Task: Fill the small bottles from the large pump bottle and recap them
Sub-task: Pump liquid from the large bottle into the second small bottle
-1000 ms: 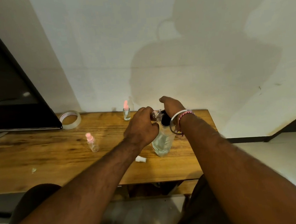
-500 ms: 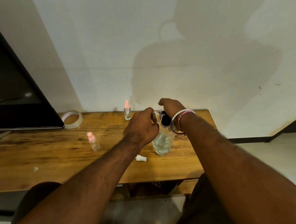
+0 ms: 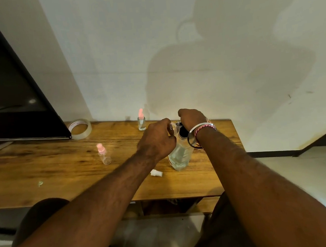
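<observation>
A large clear pump bottle [image 3: 180, 156] with a black pump head stands on the wooden table [image 3: 42, 168]. My right hand [image 3: 192, 118] rests on top of the pump head, its fingers hidden behind it. My left hand [image 3: 157, 141] grips a small clear bottle [image 3: 172, 127] held at the pump's spout; most of that bottle is hidden by my fingers. Two small bottles with pink caps stand on the table, one near the wall [image 3: 141, 120] and one to the left [image 3: 103, 153]. A loose white cap [image 3: 156, 173] lies in front of the large bottle.
A roll of clear tape [image 3: 80, 129] lies at the back left beside a dark screen [image 3: 3, 83]. The wall runs right behind the table. The table's right edge is close to the large bottle. My knees sit under the front edge.
Both hands stay at the pump bottle's head with hardly any movement. The view has drifted slightly, nothing else on the table has moved.
</observation>
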`<move>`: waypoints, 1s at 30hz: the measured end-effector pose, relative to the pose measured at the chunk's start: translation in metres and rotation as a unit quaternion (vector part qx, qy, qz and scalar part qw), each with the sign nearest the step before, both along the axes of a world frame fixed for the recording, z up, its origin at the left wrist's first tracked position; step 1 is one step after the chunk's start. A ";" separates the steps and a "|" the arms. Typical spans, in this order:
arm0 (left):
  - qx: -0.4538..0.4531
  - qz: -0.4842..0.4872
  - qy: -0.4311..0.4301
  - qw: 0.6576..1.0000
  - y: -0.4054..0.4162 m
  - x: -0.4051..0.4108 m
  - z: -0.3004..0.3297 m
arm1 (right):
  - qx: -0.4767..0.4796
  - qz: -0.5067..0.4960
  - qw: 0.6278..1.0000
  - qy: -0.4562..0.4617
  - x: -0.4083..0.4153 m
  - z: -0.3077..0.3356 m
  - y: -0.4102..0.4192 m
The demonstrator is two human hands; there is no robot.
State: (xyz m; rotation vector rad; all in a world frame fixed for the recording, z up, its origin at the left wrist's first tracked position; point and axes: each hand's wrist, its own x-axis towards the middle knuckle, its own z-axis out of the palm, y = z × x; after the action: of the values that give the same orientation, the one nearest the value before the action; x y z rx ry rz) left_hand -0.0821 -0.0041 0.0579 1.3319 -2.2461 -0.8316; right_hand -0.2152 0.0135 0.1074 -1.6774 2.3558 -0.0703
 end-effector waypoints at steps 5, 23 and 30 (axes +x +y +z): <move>0.001 -0.004 0.001 1.000 -0.003 0.002 -0.002 | 0.003 -0.040 0.997 -0.073 0.001 0.006 -0.002; -0.003 -0.009 0.003 1.000 -0.005 0.003 -0.001 | 0.012 -0.093 0.980 -0.177 0.003 0.011 -0.009; 0.003 -0.006 0.005 1.000 -0.005 0.004 -0.005 | 0.003 -0.037 0.996 -0.079 0.004 0.000 -0.003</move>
State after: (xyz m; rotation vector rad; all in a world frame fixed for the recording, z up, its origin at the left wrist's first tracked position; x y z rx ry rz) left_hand -0.0784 -0.0090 0.0530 1.3138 -2.2479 -0.8485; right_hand -0.2115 0.0101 0.1077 -1.5218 2.2976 -0.2013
